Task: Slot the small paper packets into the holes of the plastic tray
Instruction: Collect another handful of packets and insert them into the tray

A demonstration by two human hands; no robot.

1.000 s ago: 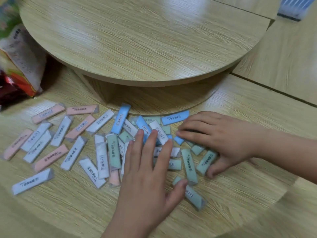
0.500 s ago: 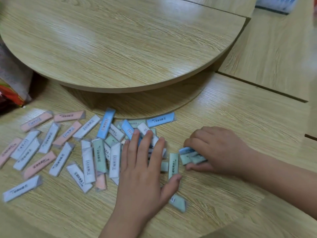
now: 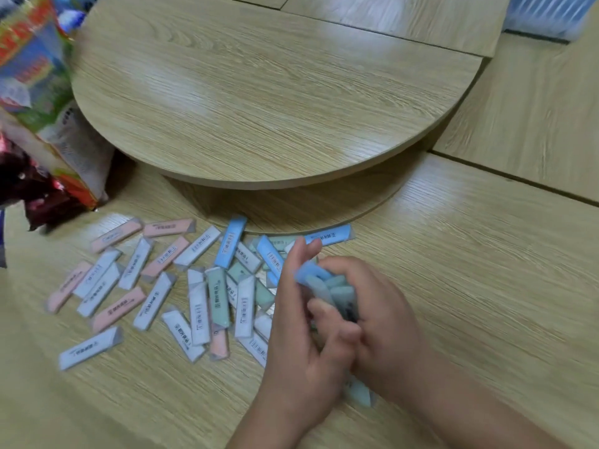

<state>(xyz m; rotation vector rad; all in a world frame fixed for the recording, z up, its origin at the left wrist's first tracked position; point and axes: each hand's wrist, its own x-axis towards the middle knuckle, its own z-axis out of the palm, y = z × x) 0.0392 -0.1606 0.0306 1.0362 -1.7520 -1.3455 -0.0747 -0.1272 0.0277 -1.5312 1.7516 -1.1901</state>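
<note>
Several packets (image 3: pixel 327 285), seemingly light and slick and likely best pinched across their long sides, were bunched between left hand (image 3: pixel 301 328) and right hand (image 3: pixel 385 322), both curled round them, above others strewn on the table (image 3: pixel 486 286).

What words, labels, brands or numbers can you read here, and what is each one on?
Nothing can be quoted with confidence.
Loose packets: each has a barcode and a printed line, too small and blurred to read.
Bundle of packets, held: motion-blurred, unreadable.
Colourful bag at the left: large lettering, smeared, unreadable.
</note>
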